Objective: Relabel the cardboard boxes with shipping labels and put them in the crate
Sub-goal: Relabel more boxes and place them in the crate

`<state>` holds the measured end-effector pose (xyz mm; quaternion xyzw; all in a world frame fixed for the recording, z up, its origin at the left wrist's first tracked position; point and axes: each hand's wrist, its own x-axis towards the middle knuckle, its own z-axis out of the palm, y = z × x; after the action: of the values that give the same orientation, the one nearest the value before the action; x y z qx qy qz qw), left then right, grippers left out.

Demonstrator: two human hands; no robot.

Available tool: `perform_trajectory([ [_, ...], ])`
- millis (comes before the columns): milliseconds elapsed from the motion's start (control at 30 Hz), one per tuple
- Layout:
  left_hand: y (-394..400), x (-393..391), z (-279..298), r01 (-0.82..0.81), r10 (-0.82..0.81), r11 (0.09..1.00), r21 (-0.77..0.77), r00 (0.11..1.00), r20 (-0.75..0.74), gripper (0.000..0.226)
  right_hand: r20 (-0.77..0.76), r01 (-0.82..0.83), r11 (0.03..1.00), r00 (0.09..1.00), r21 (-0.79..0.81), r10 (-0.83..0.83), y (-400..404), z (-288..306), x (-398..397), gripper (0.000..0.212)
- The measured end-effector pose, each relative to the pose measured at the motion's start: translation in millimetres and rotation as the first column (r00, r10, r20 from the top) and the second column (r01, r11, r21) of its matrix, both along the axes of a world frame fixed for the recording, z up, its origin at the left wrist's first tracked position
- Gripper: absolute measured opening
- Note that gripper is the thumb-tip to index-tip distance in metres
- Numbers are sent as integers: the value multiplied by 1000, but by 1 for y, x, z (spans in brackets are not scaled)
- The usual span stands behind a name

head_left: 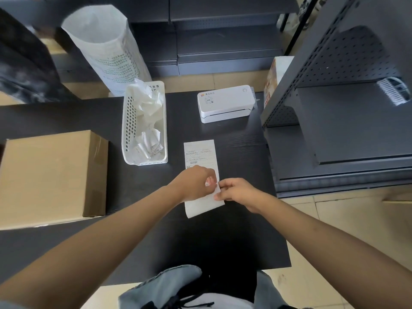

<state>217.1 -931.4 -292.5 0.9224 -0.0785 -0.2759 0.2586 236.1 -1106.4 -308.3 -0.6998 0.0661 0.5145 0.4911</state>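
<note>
The left hand (196, 182) curls its fingers (210, 180) down onto the right edge of the printed shipping label (201, 157), pinching there, while the right hand (238, 192) pinches the same strip just beside it at the lower blank part (205, 205); the two grips meet at one spot, which suits peeling the label off its backing (whether the layers have begun to part is too small to tell). The strip lies flat on the dark surface (240, 230) close to the body, so the surface steadies it while the edge is worked. Just beyond stands the white label printer (226, 103), its slot facing the person. To the left of the label a white perforated basket (145, 126) holds crumpled paper, probably spent backings kept within reach. Further left sits the cardboard box (51, 175), closed, its plain top bare and ready for the label. No crate is in view.
</note>
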Motion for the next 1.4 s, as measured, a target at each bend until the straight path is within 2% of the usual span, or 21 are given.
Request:
perform_trajectory([
  [133,3,0,1,-13,13,1000,-23,1000,-10,29,38,30,1000,999,4,-30,1,-1,-3,27],
  [300,3,-2,-2,3,-3,1000,-28,1000,-7,26,66,38,999,997,-19,-37,2,-4,-6,16],
  [533,3,0,-4,-20,17,994,-104,999,-30,22,148,-5,997,989,-83,17,0,-6,-5,28],
  [833,7,0,-7,-46,43,993,-112,999,-31,18,163,-19,996,986,-87,33,2,-7,-8,27],
  [933,10,1,-8,-123,119,984,-129,992,-35,17,140,-33,995,989,-98,47,2,-4,-5,28],
  [1100,24,15,-3,-365,372,921,-135,928,25,11,67,-19,983,997,-183,32,-4,-6,-6,22],
  [1267,38,31,8,-522,527,850,-76,839,132,16,60,-152,916,980,-372,187,-4,-16,-22,23],
  [1400,48,43,21,-641,646,762,-92,739,194,15,35,-217,868,965,-447,260,-2,-17,-25,13],
])
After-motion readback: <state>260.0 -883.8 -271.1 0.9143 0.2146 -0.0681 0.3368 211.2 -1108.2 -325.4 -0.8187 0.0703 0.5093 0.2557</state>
